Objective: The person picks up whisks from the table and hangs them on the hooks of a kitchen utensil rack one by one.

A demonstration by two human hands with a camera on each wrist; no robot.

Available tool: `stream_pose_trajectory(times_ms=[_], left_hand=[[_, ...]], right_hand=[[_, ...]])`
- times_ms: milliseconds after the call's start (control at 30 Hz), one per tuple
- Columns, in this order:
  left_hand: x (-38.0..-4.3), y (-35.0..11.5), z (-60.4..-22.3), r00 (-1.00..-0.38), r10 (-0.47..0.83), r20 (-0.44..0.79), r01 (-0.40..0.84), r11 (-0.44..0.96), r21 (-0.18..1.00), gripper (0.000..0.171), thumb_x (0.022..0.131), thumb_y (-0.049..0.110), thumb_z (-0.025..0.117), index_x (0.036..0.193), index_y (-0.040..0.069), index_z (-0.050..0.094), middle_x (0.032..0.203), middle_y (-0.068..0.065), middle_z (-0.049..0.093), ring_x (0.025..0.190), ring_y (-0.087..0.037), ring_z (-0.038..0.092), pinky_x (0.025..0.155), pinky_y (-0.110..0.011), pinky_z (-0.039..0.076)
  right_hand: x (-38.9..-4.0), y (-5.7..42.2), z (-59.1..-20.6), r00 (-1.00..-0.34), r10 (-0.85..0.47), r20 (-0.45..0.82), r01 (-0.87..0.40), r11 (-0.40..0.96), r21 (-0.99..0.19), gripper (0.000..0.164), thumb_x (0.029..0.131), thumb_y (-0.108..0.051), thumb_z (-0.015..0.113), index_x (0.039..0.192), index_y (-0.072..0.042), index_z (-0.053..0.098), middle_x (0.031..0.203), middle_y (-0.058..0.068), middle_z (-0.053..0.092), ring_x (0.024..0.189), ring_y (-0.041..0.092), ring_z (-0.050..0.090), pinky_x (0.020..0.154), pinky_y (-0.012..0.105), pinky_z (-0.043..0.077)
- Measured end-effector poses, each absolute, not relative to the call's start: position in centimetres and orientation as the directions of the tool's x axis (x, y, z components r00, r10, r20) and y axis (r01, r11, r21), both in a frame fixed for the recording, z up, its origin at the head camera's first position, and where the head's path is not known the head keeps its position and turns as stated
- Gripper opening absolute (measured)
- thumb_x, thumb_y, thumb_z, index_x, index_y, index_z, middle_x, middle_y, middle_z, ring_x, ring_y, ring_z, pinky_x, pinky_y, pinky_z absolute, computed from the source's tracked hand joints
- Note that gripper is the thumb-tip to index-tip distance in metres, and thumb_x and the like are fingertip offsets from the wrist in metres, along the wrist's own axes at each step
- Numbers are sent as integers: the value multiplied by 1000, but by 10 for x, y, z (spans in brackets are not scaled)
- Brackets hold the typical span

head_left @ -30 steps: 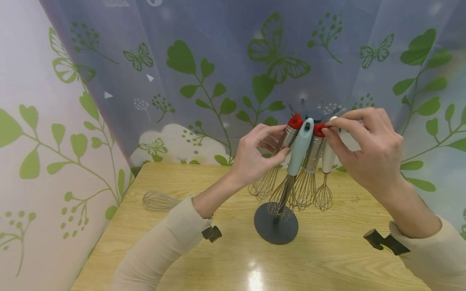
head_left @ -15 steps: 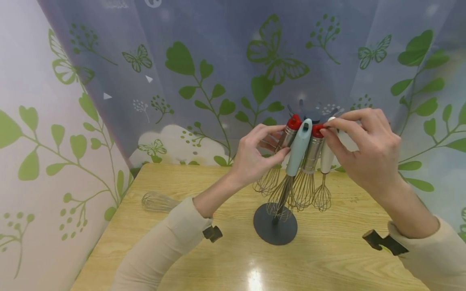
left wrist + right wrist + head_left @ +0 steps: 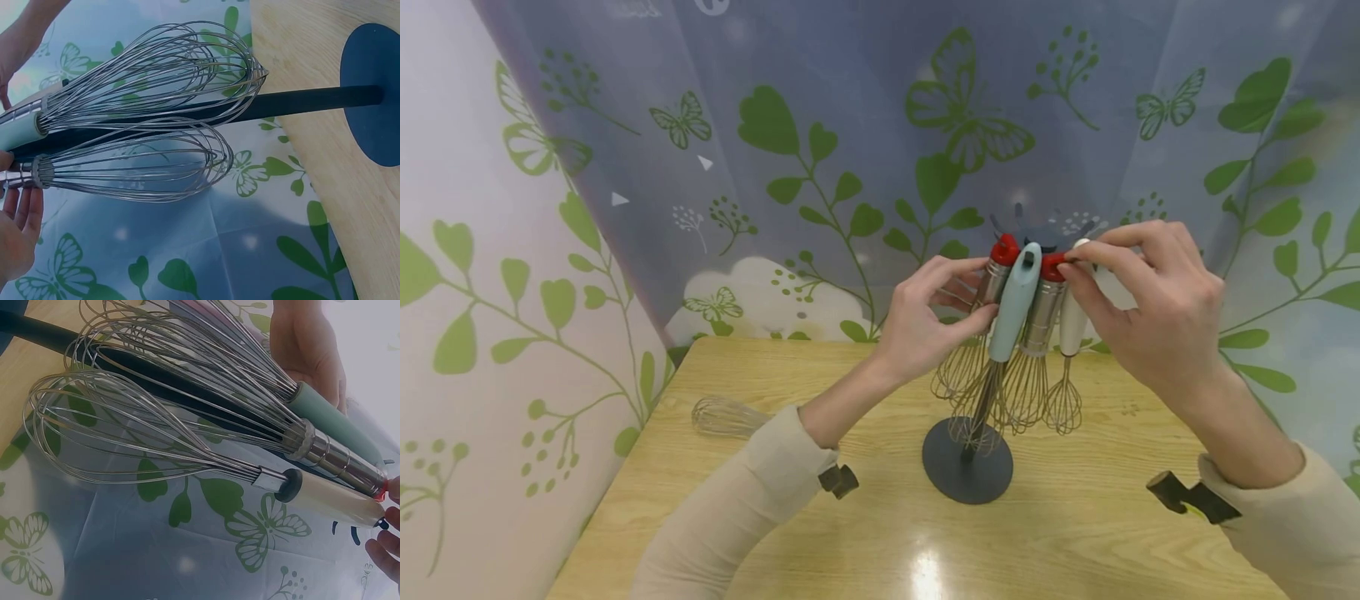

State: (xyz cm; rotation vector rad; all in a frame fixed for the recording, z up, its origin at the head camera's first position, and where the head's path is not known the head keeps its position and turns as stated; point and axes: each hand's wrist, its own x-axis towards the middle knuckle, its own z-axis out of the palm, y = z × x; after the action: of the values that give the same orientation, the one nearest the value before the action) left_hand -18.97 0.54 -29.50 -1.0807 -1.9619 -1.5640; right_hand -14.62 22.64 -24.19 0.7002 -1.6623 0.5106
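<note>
Several whisks hang from a black stand (image 3: 967, 460) in the head view. My left hand (image 3: 917, 321) holds the steel handle of the left red-tipped whisk (image 3: 994, 279), thumb in front and fingers behind. With thumb and forefinger, my right hand (image 3: 1150, 300) pinches the red end of the other red-tipped whisk (image 3: 1042, 321). Between these two hangs a pale blue-handled whisk (image 3: 1017, 308). A cream-handled whisk (image 3: 331, 499) is beside the right hand, its top partly behind the fingers in the head view. The stand's hooks are mostly hidden behind the handles.
Another wire whisk (image 3: 726, 416) lies at the left of the wooden table (image 3: 1075, 517), its handle hidden by the left sleeve. A patterned curtain (image 3: 850, 100) with green leaves and butterflies stands close behind the stand.
The wire end of the left red-tipped whisk has swung to the right, nearer the stand. The left hand stays around its handle, and the right hand keeps its pinch almost unmoved.
</note>
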Motion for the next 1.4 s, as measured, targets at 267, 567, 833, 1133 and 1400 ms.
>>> stream_pose_trajectory(times_ms=[267,567,833,1133,1400], left_hand=[[-187,4,-295,-611,318,725,777,68,626,44,93,2,77,135,-3,66,109,-21,68,90,-30,74,83,-25,65],[-187,-6,-295,-611,323,723,775,59,629,41,93,4,78,132,-1,68,109,-20,70,91,-31,73,85,-29,65],[-189,-23,-304,-648,336,684,746,97,659,39,93,4,78,131,-1,68,114,-19,71,93,-31,74,85,-30,65],[-190,-39,-317,-681,341,648,719,148,679,38,94,5,78,130,-1,69,111,-18,71,92,-29,72,83,-29,65],[-191,-52,-329,-721,375,582,681,228,696,39,94,8,77,132,1,68,114,-16,72,94,-26,71,85,-36,65]], right_hand=[[-146,226,-242,-118,-168,979,-691,722,41,45,105,-37,67,90,4,77,89,26,66,77,47,54,64,53,37],[-145,225,-243,-116,-157,981,-687,725,35,23,94,-19,76,90,4,77,89,26,66,77,47,54,62,51,36],[-146,224,-244,-114,-148,982,-690,723,29,18,91,-14,77,91,4,77,90,26,66,77,47,54,64,49,36],[-146,223,-244,-112,-145,983,-692,721,28,17,91,-14,77,91,3,77,90,26,66,78,47,54,64,51,36],[-146,223,-244,-110,-142,984,-693,720,26,18,92,-15,77,91,3,77,90,26,66,77,47,54,64,49,35]])
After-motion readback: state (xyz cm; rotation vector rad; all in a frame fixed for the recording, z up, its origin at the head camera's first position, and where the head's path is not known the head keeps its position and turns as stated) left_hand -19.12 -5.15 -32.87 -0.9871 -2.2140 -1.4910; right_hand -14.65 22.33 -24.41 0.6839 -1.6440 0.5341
